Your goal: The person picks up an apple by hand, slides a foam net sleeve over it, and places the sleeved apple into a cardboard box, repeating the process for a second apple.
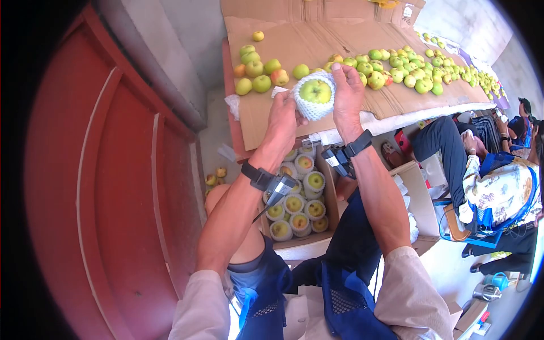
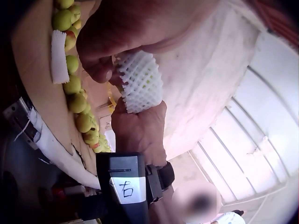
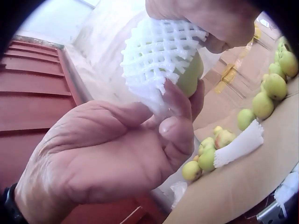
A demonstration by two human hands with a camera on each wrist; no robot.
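The left hand (image 1: 281,118) and right hand (image 1: 348,97) are gripping an apple (image 1: 315,91) between them; its green top is showing, white net (image 1: 311,111) hiding most of its sides.

One left hand (image 1: 280,119), one right hand (image 1: 348,102) — one netted apple (image 1: 315,92) between them; two wrist cameras (image 1: 281,188); one flat foam sleeve (image 3: 240,144) on the cardboard (image 1: 334,39); two open cartons (image 1: 303,250) below — and loose apples (image 1: 422,86), too many to count.
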